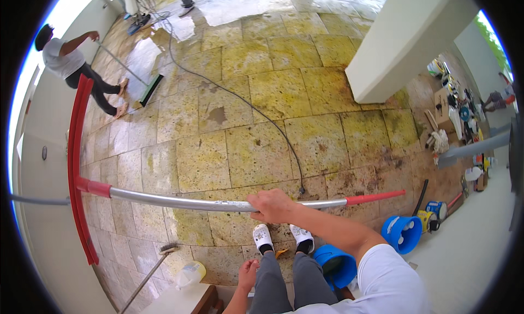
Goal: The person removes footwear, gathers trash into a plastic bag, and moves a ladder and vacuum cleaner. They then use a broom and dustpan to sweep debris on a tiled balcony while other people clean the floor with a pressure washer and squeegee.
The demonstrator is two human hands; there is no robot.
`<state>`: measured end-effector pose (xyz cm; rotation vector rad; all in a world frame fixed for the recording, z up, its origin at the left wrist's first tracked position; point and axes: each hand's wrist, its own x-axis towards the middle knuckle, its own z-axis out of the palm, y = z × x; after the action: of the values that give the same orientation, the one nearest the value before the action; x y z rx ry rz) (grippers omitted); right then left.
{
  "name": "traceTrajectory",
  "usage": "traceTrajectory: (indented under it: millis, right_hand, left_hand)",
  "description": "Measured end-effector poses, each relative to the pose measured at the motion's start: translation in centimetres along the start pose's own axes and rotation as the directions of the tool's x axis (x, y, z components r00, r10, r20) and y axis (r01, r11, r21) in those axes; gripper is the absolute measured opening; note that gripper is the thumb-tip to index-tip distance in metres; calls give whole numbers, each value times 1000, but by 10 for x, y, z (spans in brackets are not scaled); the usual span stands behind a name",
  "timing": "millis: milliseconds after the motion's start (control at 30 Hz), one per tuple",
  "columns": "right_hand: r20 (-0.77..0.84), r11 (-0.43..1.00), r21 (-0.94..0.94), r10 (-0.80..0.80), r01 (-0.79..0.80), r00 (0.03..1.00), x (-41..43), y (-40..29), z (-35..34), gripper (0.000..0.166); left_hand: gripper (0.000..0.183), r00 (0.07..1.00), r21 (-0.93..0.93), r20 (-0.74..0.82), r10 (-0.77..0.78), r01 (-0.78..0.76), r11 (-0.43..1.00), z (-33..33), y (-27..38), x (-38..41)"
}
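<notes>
My right hand [273, 206] grips the bare metal handle of a large floor squeegee [176, 199], held level across my view. Its long red head [77, 166] points to my left, and the red end of the handle lies to the right. My left hand [248, 274] hangs low beside my left leg, fingers curled, with nothing visible in it. Below the handle are my white clogs [262, 236] on the stone-tile floor [262, 150]. Yellow-green staining covers many tiles, while those to the left look wet and paler.
Another person [65, 60] pushes a green-headed floor broom [151, 89]. A black cable [245, 103] crosses the tiles toward a floor machine [137, 21]. A square pillar [401, 48] stands right. Blue buckets [335, 265], a jug [191, 273] and a brush [168, 248] are near me.
</notes>
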<state>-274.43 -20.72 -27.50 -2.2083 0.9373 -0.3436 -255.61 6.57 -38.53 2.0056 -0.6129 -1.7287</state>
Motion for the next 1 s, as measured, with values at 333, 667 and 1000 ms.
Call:
traceTrajectory:
  millis: [333, 667, 1000]
  right_hand:
    - [-61, 979, 79, -186, 190, 981, 31, -280, -91, 35]
    - [-51, 922, 6, -387, 388, 921, -1, -348, -43, 63]
    - [40, 269, 944, 486, -193, 873, -198, -279, -17, 69]
  left_hand:
    - [59, 839, -396, -98, 534, -526, 753, 58, 143, -157]
    - [21, 515, -413, -693, 505, -857, 307, 14, 207, -178]
    - [20, 510, -522, -772, 378, -849, 80, -214, 287, -216]
